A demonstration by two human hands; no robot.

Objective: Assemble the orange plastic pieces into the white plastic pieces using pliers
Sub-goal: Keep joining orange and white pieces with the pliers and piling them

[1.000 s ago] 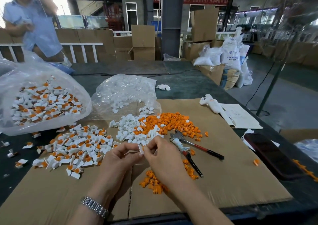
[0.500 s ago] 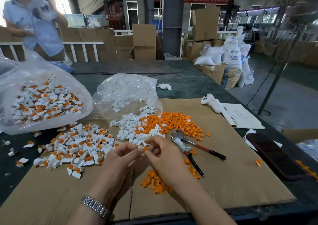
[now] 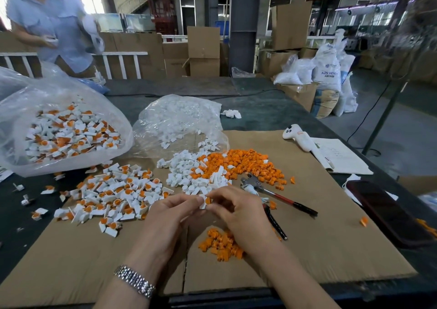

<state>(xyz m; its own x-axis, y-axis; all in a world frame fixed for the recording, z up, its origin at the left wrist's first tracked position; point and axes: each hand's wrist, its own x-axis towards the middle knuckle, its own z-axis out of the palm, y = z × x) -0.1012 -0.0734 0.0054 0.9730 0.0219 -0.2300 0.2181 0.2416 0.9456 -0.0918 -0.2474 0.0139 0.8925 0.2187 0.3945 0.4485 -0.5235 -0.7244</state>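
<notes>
Resting at frame centre between both sets of fingertips, the small white plastic piece [image 3: 203,202] is pinched by the left hand [image 3: 165,216], its long axis roughly upright. The right hand [image 3: 238,214] pinches a small orange plastic piece [image 3: 207,200] against its right side; seating cannot be confirmed. The red-and-black-handled metal pliers [image 3: 267,195] lie unheld on the brown cardboard sheet [image 3: 331,237], just right of the right hand, the nearer one.
</notes>
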